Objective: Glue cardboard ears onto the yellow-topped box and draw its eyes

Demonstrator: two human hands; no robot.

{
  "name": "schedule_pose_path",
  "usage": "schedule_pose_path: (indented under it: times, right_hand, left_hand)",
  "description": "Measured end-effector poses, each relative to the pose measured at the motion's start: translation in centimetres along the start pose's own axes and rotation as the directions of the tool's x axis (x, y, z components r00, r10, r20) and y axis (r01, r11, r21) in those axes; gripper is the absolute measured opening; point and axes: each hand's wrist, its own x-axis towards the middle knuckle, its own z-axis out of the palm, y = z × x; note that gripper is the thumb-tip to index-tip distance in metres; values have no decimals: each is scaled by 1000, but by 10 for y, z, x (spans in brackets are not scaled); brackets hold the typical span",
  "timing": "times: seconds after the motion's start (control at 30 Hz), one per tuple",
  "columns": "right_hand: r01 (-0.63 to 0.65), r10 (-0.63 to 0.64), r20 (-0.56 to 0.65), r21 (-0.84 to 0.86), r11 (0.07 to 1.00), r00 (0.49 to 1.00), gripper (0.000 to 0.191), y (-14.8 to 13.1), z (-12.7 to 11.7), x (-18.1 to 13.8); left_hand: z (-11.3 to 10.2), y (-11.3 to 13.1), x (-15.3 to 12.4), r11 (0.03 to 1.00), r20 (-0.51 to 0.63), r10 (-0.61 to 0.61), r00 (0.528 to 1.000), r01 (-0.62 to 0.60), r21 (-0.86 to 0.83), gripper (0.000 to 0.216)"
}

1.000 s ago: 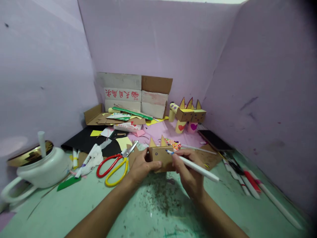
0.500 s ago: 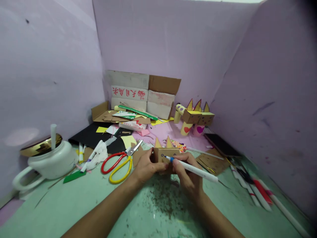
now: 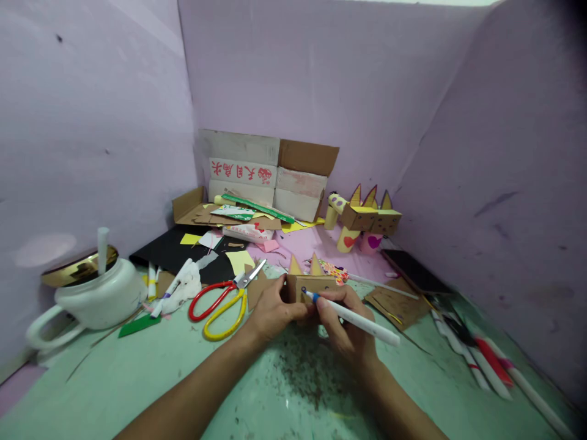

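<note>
My left hand (image 3: 278, 310) grips the left side of a small cardboard box (image 3: 316, 282) with two pointed ears on top and two small blue eye circles on its front. Part of the box's lower front is hidden by my fingers. A white marker (image 3: 362, 319) with a blue tip end is pinched in my right hand (image 3: 351, 324). Its tip is at the left eye circle on the box. Scissors (image 3: 224, 305) with one red and one yellow handle lie open to the left of my left hand.
A white mug (image 3: 98, 299) with a gold lid stands at left. Paper scraps and a cardboard carton (image 3: 243, 174) are at the back. Finished-looking cardboard figures (image 3: 372, 218) stand back right, beside a dark phone-like slab (image 3: 415, 271). Several markers (image 3: 477, 357) lie at right.
The marker's tip has shifted slightly within the left eye area, and its back end has moved slightly left and down. My left hand still holds the box; the view has shifted a little.
</note>
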Motion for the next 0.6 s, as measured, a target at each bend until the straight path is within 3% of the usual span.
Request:
schedule_pose_path:
  times: [0.6]
  right_hand:
    - [-54,54,17,-19,998,998,12,-1,0,0]
  left_hand:
    - [1,1,-1,999,35,4,999,-3,-43,51]
